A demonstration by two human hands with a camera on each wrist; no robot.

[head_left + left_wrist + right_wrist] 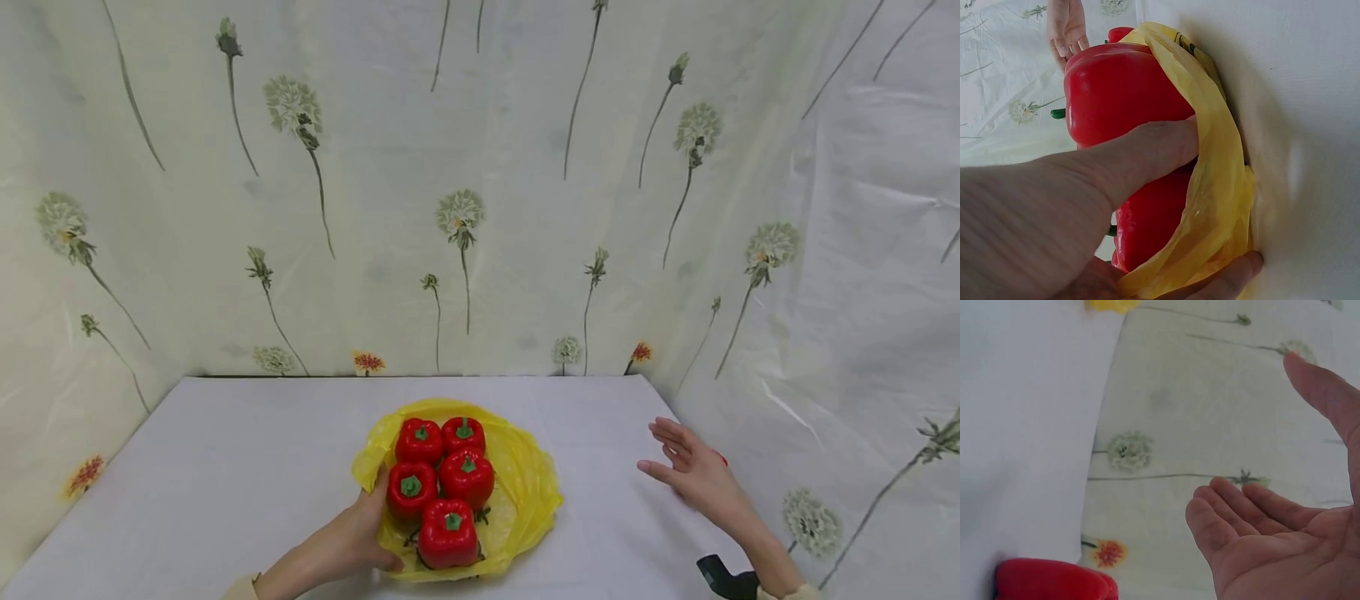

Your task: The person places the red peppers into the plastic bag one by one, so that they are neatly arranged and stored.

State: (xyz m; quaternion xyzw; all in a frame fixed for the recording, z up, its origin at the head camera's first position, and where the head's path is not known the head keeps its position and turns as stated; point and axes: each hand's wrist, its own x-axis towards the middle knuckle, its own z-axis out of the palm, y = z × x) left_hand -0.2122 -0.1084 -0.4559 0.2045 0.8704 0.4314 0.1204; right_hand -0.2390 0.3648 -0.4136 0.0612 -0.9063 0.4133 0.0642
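Note:
Several red bell peppers [448,532] with green stems sit close together in a yellow plastic bag [525,508], its mouth spread wide and facing up. At the bag's left side my left hand [348,533] grips the rim. In the left wrist view the left thumb [1147,147] lies inside against the peppers, and the fingertips [1244,267] are outside the yellow film. My right hand [708,483] is held over the table's right side, fingers loosely extended, holding nothing. Another red pepper [1050,579] lies near it, mostly hidden behind that hand in the head view.
A white-covered table [247,450] bears the bag. Pale cloth with a dandelion print [390,208] hangs behind it and along both sides. A black device [726,577] is at the right wrist.

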